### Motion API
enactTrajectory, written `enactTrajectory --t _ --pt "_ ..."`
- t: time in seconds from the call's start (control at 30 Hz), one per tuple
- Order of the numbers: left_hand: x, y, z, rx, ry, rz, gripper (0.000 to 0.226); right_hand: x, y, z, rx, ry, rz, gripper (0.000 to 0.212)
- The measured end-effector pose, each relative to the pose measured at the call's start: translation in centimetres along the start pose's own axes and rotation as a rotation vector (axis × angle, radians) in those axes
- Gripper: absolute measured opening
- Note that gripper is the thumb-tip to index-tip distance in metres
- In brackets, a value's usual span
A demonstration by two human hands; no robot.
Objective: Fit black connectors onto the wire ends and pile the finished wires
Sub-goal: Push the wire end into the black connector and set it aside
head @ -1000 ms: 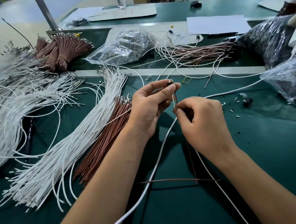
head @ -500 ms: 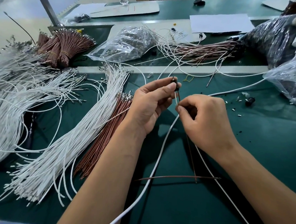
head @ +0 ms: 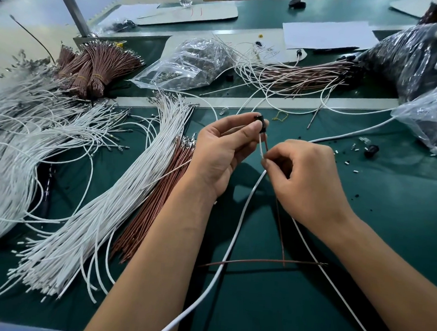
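Black connector [head: 260,122] being pinched up at the left hand [head: 222,150] fingertips, above the green desk [head: 362,225]. Right hand [head: 306,181] fingers clamping the white wire [head: 261,148] and brown wire [head: 266,144] just below it, both ends seemingly entering the connector. Looking like mid-fitting on this pair. Probably needing a firm push to seat, then dropping onto the finished pile [head: 307,73] up back. Spare brown wire [head: 257,262] lying across the desk near the wrists.

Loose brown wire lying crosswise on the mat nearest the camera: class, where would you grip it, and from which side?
Pinch the brown wire at its bare left stretch, coming from above: it lies flat on the mat, and other wires cross its right part.
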State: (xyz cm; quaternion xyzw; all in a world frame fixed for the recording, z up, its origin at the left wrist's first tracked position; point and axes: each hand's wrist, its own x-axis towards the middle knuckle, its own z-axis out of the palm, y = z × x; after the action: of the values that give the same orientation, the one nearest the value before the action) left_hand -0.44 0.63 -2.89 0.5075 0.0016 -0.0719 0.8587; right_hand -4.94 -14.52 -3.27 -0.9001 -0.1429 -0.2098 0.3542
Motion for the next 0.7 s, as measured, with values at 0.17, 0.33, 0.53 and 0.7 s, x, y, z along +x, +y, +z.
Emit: enactTrajectory --t 0.17,0.33,0.53,0.7 --pt "-0.06 0.18 -0.12 0.014 -0.015 0.013 0.017 -0.05 0.11 0.04 -0.017 0.025 -0.009 0.005" --pt "-0.36 0.25 0.13 0.067 -0.042 0.068 0.020 -0.03 0.29 0.03 -0.031 0.033 -0.035 0.003" --pt "-0.62 0.34 0.42 0.053 -0.097 0.127 0.024 0.00 0.51 0.08 -0.011 0.094 -0.074 0.003" --pt "-0.68 0.34 0.51 -0.001 -0.140 0.181 0.027 0.02 0.59 0.18 -0.009 0.169 -0.107 0.002"
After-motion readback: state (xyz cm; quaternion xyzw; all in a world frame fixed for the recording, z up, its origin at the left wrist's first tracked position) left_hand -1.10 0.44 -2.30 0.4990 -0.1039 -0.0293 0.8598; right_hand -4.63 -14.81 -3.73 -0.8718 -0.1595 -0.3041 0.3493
